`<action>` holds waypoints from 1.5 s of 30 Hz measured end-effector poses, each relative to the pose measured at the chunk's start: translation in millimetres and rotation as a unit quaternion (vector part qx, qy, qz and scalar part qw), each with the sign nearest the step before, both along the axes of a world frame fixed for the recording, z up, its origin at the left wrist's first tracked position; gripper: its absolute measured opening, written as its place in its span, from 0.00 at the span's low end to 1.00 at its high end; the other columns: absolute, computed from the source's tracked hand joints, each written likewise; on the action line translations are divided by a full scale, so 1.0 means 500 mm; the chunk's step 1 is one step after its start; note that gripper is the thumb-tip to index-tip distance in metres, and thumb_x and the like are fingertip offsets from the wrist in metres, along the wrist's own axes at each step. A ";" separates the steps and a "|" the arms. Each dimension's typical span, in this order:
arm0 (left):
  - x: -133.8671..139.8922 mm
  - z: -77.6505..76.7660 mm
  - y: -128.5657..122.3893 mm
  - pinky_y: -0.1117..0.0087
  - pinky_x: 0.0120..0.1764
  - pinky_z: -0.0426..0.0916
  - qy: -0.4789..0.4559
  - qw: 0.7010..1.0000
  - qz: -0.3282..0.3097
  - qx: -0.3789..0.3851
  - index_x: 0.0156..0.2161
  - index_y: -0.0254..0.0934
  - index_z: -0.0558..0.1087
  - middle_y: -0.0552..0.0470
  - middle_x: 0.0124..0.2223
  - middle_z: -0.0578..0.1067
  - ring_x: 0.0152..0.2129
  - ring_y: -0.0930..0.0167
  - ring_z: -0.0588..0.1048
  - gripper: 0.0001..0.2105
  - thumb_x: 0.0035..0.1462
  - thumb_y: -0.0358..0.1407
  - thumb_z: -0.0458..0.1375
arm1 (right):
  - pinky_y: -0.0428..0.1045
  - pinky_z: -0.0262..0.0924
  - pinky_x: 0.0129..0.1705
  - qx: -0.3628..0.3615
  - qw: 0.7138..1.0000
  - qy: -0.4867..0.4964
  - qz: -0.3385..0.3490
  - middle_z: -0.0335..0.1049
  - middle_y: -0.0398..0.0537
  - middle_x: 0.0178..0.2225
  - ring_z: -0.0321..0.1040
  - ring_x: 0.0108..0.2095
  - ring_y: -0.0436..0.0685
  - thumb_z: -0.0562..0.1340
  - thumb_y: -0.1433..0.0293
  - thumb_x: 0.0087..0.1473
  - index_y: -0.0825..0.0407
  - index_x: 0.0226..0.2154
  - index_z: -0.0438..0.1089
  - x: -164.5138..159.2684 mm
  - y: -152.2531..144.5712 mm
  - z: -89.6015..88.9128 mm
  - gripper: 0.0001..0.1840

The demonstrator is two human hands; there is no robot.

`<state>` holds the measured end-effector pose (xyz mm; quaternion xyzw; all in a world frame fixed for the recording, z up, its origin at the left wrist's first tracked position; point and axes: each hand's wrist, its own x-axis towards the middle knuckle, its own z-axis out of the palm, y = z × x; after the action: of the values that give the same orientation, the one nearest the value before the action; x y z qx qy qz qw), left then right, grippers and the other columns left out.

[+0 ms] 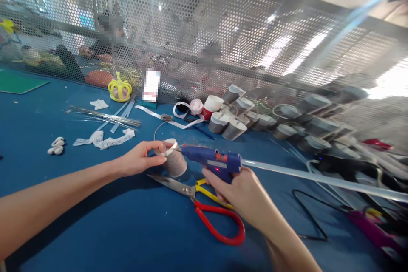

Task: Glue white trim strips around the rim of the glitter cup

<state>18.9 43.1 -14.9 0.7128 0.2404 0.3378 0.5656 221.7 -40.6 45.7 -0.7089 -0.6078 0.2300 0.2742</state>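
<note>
Near the middle of the blue desk, a small grey pot with a white rim stands slightly tilted, steadied by the left hand, whose thumb and fingers are closed on the near side of its rim. Thin grey cord runs from a small bundle down to those fingers, which seem to pinch it as well. The right hand grips a blue glue gun, nozzle towards the rim; whether it touches, I cannot tell. A long clear glue stick trails out behind.

To glue well here, I would keep the pot braced and the nozzle just off the rim, squeeze gently for one small, even bead, and press the cord down before it cools. Fingertips sit close to the hot tip, so they are best kept clear of it. Open scissors lie below the gun; the right wrist should stay clear of them, and the long stick should not swing into the grey pots behind.
</note>
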 end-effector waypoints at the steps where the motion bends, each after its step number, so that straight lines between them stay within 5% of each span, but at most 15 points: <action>1: 0.000 0.000 0.001 0.65 0.51 0.50 0.000 1.000 -0.002 -0.003 0.25 0.35 0.59 0.45 0.52 0.65 0.53 0.66 0.57 0.07 0.50 0.34 0.52 | 0.45 0.54 0.17 -0.006 1.000 0.009 0.002 0.56 0.39 0.06 0.55 0.11 0.48 0.59 0.59 0.40 0.50 0.09 0.55 0.001 0.000 -0.001 0.20; 13: -0.004 -0.001 0.004 0.65 0.50 0.51 -0.030 0.999 -0.032 0.000 0.25 0.35 0.60 0.46 0.47 0.69 0.54 0.67 0.56 0.06 0.50 0.33 0.53 | 0.45 0.55 0.19 -0.035 0.999 0.035 0.005 0.59 0.41 0.09 0.60 0.15 0.50 0.58 0.58 0.41 0.51 0.11 0.56 0.016 0.008 -0.005 0.19; 18: -0.005 -0.002 0.007 0.64 0.51 0.50 -0.037 0.998 -0.041 0.026 0.25 0.35 0.61 0.46 0.44 0.70 0.53 0.66 0.56 0.07 0.51 0.32 0.53 | 0.45 0.55 0.18 -0.055 0.998 0.040 -0.004 0.57 0.39 0.08 0.54 0.11 0.47 0.57 0.57 0.42 0.54 0.16 0.62 0.018 0.017 -0.007 0.17; 45: -0.004 -0.008 0.010 0.62 0.51 0.50 -0.034 0.998 -0.043 0.012 0.25 0.34 0.59 0.44 0.50 0.66 0.54 0.66 0.56 0.07 0.50 0.31 0.53 | 0.44 0.52 0.17 -0.049 0.998 0.042 -0.006 0.56 0.39 0.08 0.53 0.12 0.46 0.58 0.58 0.40 0.52 0.10 0.57 0.007 0.000 0.001 0.19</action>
<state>16.7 48.3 -19.0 0.7174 0.1860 0.3408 0.5785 225.1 -40.4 46.3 -0.7149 -0.5793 0.2875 0.2659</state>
